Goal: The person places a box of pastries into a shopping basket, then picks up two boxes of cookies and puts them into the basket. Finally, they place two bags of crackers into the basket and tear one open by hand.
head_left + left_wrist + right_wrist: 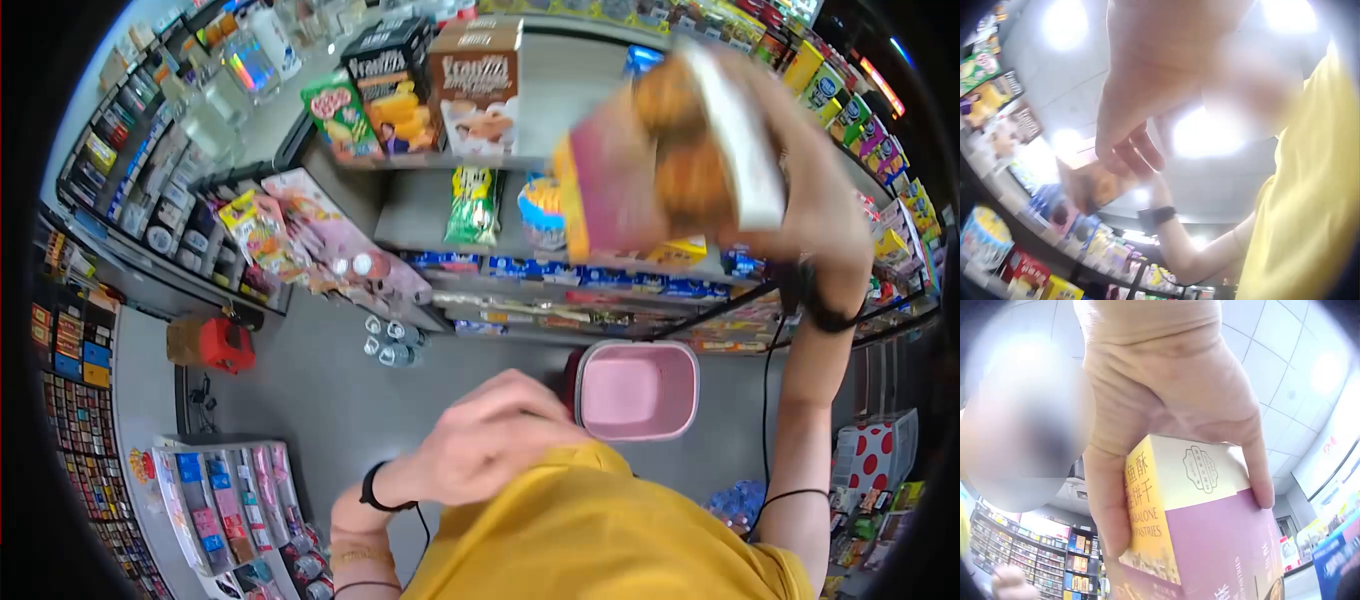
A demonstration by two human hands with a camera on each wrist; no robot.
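My right hand (822, 195) grips a box of abalone pastries (615, 195), purple and yellow with a cream end, raised in front of the shelves. Seen from the right wrist, the thumb and fingers clasp two opposite sides of the pastry box (1210, 531) at its cream end. The head view shows the box blurred, with its picture of brown pastries toward me. In front of my yellow shirt hangs my left hand (490, 440), its fingers loosely curled around nothing. The left wrist view shows those fingers (1138, 153) bent and bare.
Two Franzzi boxes (475, 90) and a green snack pack (340, 118) stand on the upper shelf. Below are a green bag (473, 205) and a blue tub (543, 212). A pink basin (640, 390) sits on the floor, with water bottles (395, 345) further left.
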